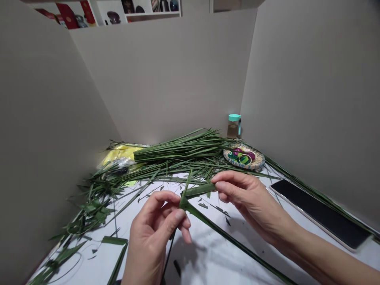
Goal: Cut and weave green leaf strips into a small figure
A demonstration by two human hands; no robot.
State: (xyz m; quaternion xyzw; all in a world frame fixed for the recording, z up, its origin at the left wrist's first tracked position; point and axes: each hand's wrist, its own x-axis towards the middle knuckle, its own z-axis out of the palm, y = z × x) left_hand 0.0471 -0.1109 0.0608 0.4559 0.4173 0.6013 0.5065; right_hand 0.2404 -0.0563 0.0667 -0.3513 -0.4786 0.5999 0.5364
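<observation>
No writing can be read here; the boxes on the shelf [113, 16] beyond the hands are too small to make out.

The green leaf strip [198, 190] is folded into a crossing just above the left hand [151, 233]. Its long tail runs diagonally down and to the right, passing below the right hand [252, 198], while a narrow tip sticks up from the fold. The strip is flat, glossy and ribbed lengthwise.

The left hand is half curled, with its thumb and fingers pinching the crossing. The right hand is partly open, its thumb and forefinger gripping the strip's short end.

Ahead of the hands lies a long bundle of leaves [178, 148], with a yellow bag [118, 156] at its far left end. Beyond the right hand sit a round woven tray [243, 156] holding colored rings and a bottle [234, 126] with a teal lid. A black-screened phone [320, 213] lies to its right. Cut scraps [203, 205] litter the white table [208, 257].
</observation>
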